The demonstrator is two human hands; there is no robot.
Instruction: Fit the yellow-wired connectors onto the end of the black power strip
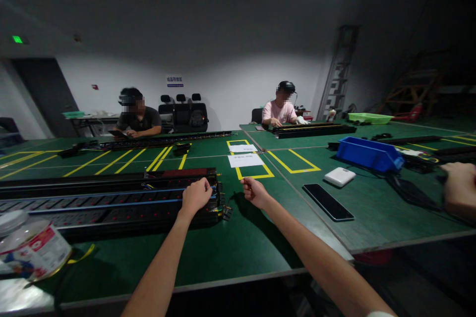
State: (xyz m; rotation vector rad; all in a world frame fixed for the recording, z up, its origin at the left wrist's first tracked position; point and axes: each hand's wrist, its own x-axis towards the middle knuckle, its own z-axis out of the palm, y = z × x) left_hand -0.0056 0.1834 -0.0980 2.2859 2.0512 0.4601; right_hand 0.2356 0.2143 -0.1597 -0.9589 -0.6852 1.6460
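Note:
My left hand (197, 194) is closed at the right end of a long black assembly (130, 203) with blue strips and red spots. Its fingers are curled over the assembly's top; anything between them is too small to tell. To the right, my right hand (254, 192) hovers over the green table (238, 247), fingers pinched together, apart from the assembly. Whatever that pinch holds, if anything, cannot be made out. Black connectors with short wires (226, 212) stick out at the assembly's end. Two white paper labels (245, 160) lie beyond my right hand.
A phone (328, 202), a white box (339, 177) and a blue bin (368, 154) stand at right, near another person's hand (461, 188). An open plastic jar (40, 252) sits at the left front. Two people sit across the table by black assemblies.

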